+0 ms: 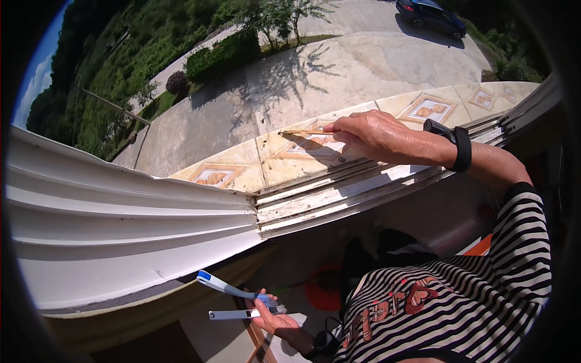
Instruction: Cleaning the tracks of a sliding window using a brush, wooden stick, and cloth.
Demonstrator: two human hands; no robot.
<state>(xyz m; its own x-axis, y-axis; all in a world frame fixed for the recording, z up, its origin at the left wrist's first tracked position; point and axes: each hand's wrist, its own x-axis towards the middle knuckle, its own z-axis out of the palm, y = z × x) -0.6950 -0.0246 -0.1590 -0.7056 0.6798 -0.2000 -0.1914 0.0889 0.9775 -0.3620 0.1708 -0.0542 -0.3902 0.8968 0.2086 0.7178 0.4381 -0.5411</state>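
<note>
My right hand [372,134], with a black band on its wrist, reaches over the window track [339,196]. Its fingers pinch a thin wooden stick [305,132], whose tip is at the outer edge of the tiled sill [242,162]. Dark crumbs of dirt lie on the tiles around the stick. Lower down, inside the window, my left hand [279,323] is closed around two tools. One is a brush [225,287] with a white and blue handle and pale bluish bristles; the other has a flat white handle [233,314], its head hidden by my fingers.
A white ridged window frame [133,218] runs along the left and meets the dirty track at a corner. Beyond the sill, far below, are a concrete yard [363,60], a hedge [221,57] and a dark parked car [431,21]. An orange-red round object [324,290] stands indoors below.
</note>
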